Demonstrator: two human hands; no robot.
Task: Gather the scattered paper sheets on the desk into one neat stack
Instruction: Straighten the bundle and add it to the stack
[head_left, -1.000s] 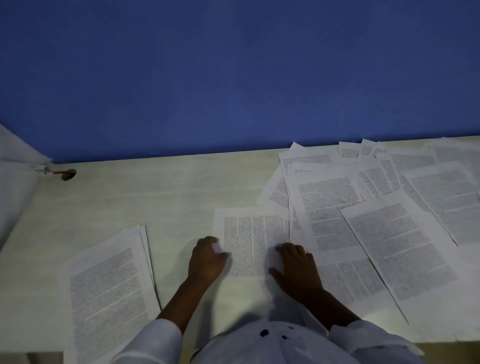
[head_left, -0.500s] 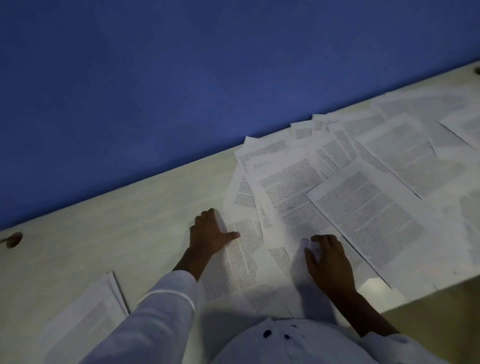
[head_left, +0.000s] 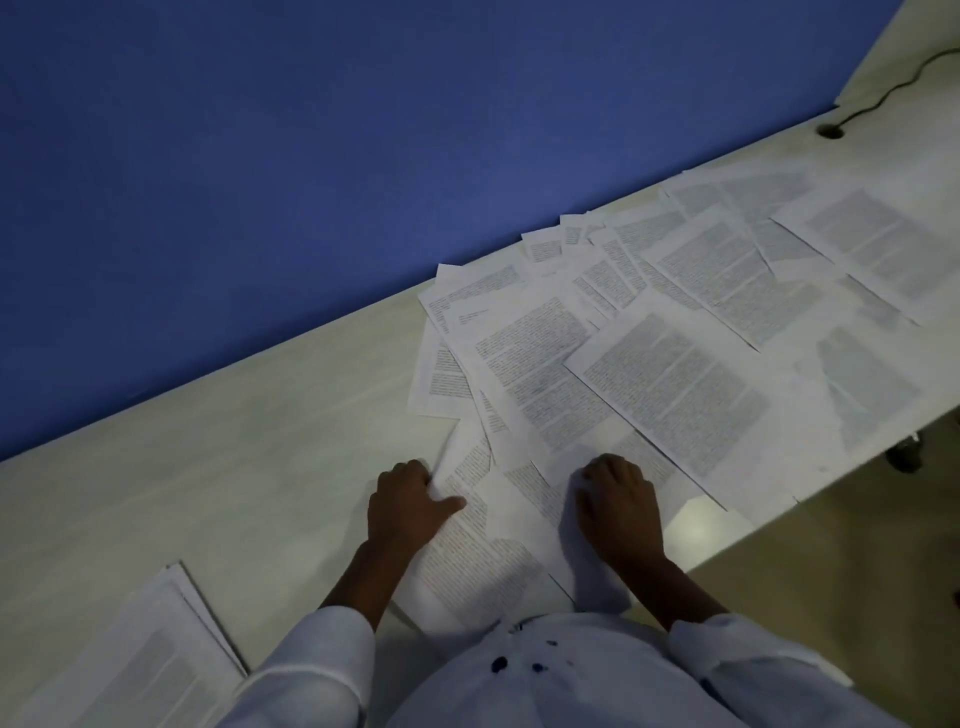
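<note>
Printed paper sheets (head_left: 670, 379) lie scattered and overlapping across the right half of the pale desk (head_left: 218, 467). A gathered stack of sheets (head_left: 140, 665) lies at the desk's near left. My left hand (head_left: 410, 506) grips the left edge of a near sheet (head_left: 478, 561), thumb on top and fingers curled under the raised edge. My right hand (head_left: 618, 512) rests knuckles-up on the overlapping sheets to the right of it, its curled fingertips pinching a bit of paper. That near sheet hangs over the desk's front edge by my body.
A blue wall (head_left: 363, 156) runs along the back of the desk. At the far right is a cable hole (head_left: 831, 131) with a dark cable (head_left: 893, 91) coming out of it. The desk's front edge drops to the floor (head_left: 831, 571) at the right.
The view has swung right and tilted. Both hands have gone from lying on one sheet to spreading apart, the left at a sheet's edge, the right onto the overlapping pile.
</note>
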